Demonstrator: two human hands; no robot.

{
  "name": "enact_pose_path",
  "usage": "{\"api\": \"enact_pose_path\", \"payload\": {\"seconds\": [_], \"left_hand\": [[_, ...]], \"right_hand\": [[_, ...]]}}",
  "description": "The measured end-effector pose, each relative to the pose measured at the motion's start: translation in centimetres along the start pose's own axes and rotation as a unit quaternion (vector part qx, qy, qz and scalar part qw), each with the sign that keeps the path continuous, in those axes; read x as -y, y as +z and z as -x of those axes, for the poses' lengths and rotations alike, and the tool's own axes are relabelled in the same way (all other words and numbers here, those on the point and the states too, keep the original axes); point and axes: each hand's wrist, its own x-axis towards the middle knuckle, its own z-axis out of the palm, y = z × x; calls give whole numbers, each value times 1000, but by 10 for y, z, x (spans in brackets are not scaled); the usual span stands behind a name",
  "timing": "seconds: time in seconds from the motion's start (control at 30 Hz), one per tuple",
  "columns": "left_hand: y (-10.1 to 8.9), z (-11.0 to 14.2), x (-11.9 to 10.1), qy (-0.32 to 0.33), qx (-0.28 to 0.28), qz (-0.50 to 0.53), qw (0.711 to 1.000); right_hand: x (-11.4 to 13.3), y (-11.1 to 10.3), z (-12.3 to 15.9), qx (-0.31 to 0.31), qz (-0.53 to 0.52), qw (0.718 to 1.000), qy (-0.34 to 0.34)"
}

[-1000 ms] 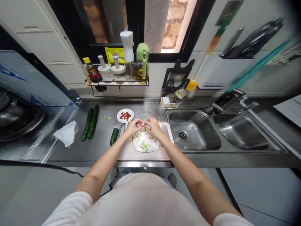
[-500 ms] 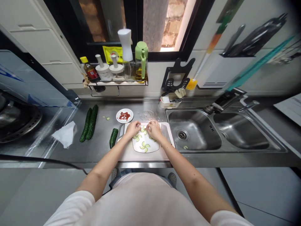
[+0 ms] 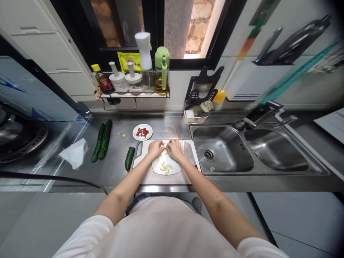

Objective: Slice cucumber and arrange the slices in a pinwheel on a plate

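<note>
A white plate [image 3: 158, 169] with rounded sides rests on a pale cutting board [image 3: 145, 178]. Thin cucumber slices [image 3: 166, 167] lie on it in pinwheel shapes. Over the plate's far edge, my left hand [image 3: 156, 148] bends its fingers into a pinch. My right hand [image 3: 174, 148] meets it there, fingertips also pinched, almost touching the left ones. A small red speck shows between them above a pinwheel; which hand has it, I cannot make out. Beyond the board, a small white dish [image 3: 134, 135] carries chopped red pieces [image 3: 142, 132]. A cut cucumber [image 3: 130, 158] lies left of the board.
Two whole cucumbers [image 3: 102, 140] and a crumpled white tissue [image 3: 74, 153] lie further left on the steel counter. The double sink [image 3: 223, 150] borders the board's right side. A knife blade [image 3: 189, 152] lies on the board's right part. Bottles stand on a wall rack [image 3: 134, 94].
My left hand has moved right and inward, so its fingertips now meet those of my right hand over the far pinwheel. My right hand stays nearly in place.
</note>
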Motion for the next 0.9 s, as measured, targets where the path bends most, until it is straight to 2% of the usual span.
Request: {"api": "enact_pose_path", "payload": {"seconds": [0.33,0.9], "left_hand": [[4,-1,0,-2,4,-16,1000],[-1,1,-4,-21,4,-9,1000]], "right_hand": [[-3,5,-1,-6,4,1000,-7],[-7,6,0,-42,-21,998,42]]}}
